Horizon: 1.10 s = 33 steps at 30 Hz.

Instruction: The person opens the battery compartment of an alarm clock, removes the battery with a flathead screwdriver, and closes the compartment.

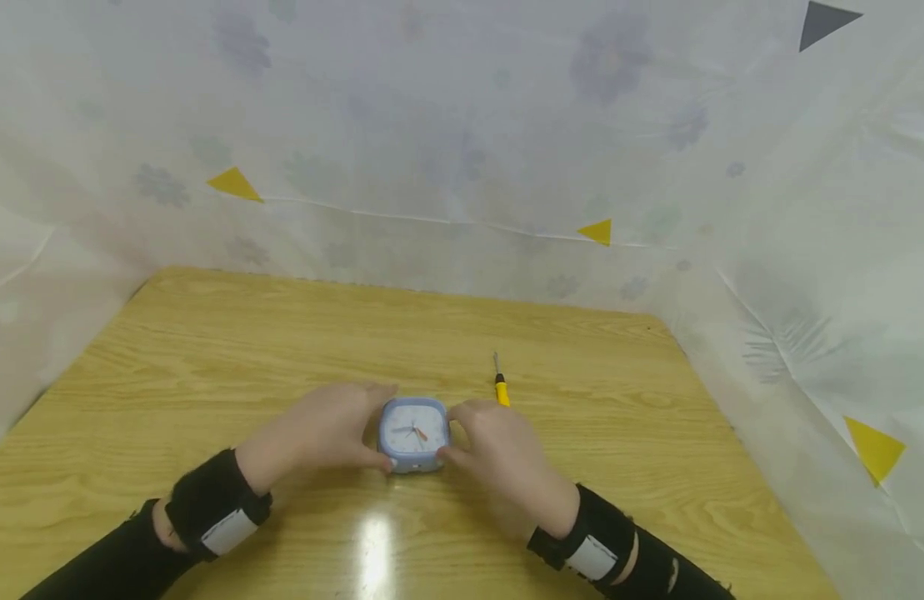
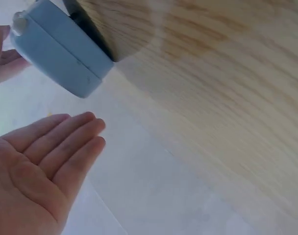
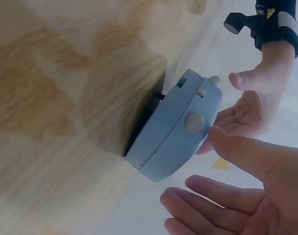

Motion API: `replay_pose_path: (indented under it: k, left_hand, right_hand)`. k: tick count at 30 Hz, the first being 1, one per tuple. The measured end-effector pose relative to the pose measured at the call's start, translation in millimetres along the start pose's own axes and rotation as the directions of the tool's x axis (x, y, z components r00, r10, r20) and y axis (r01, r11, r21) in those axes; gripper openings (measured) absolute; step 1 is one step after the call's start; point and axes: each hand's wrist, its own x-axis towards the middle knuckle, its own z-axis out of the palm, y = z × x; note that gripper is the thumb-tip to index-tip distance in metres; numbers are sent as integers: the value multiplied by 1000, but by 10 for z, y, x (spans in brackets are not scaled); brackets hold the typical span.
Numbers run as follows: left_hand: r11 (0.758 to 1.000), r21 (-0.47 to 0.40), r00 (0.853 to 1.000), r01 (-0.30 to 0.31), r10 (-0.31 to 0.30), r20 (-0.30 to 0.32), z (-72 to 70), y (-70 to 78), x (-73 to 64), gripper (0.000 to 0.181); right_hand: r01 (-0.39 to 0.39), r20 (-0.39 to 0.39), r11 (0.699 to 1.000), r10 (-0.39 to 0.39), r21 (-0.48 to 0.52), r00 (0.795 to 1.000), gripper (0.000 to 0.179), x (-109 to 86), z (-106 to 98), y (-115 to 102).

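Note:
A small light-blue alarm clock (image 1: pixel 414 433) with a white dial and an orange-red hand stands on the table between both hands. My left hand (image 1: pixel 334 429) is at its left side, thumb at the lower corner; the left wrist view shows that hand's fingers (image 2: pixel 70 147) straight and apart from the clock (image 2: pixel 61 54). On the other side my right hand (image 1: pixel 499 437) reaches in. Its thumb (image 3: pixel 237 147) is right at the clock's edge by a round pale button (image 3: pixel 194 123), while the other fingers are relaxed, below the clock in the right wrist view.
Behind the right hand lies a screwdriver (image 1: pixel 501 387) with a yellow and black handle, partly covered by that hand. The wood-grain table (image 1: pixel 282 333) ends at a pale floral sheet (image 1: pixel 447 125) hung at the back and sides. Yellow triangles (image 1: pixel 598 232) mark the sheet.

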Motion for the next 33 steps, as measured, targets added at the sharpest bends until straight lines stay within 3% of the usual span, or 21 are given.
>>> replay_pose_path:
  k: [6, 9, 16, 29, 33]
  left_hand:
    - [998, 44, 999, 52, -52, 1, -1, 91, -64, 91]
    - [997, 70, 999, 42, -43, 14, 30, 114, -76, 85]
    - [994, 104, 999, 41, -39, -21, 76, 148, -89, 81]
    - [997, 41, 996, 63, -61, -58, 134, 131, -110, 79]
    - [998, -17, 995, 56, -57, -87, 148, 118, -136, 80]
  right_hand:
    - [62, 25, 997, -61, -37, 998, 38, -15, 33, 15]
    - [79, 44, 996, -78, -27, 996, 39, -13, 44, 19]
    - [129, 57, 991, -127, -27, 990, 35, -2, 45, 36]
    - [137, 66, 991, -136, -1, 988, 34, 20, 54, 78]
    - [133, 71, 991, -133, -7, 989, 33, 25, 45, 73]
